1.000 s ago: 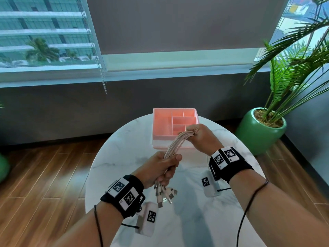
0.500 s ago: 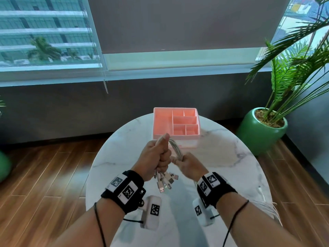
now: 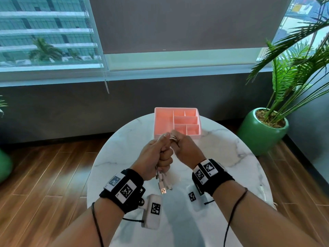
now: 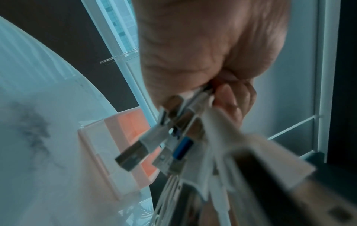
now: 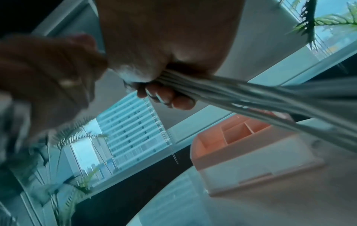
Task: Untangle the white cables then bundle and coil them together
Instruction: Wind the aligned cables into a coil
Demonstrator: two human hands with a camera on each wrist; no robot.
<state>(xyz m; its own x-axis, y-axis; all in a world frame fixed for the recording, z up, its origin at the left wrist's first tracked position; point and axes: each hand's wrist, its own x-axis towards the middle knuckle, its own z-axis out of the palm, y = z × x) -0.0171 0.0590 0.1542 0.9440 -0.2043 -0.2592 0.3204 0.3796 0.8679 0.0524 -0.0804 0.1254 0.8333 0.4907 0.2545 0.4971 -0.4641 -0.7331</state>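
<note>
Since a second ago right hand point(image 3: 186, 148) had swung back beside left hand point(image 3: 156, 154). Both clenched the white cables point(image 5: 241, 93), gathered in one bundle above the table point(image 3: 231, 148), plugs point(image 3: 162, 182) dangling. Untangling looked finished; coiling barely begun.

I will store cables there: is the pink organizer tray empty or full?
Empty: every visible compartment of the pink organizer tray shows bare bottom.
</note>
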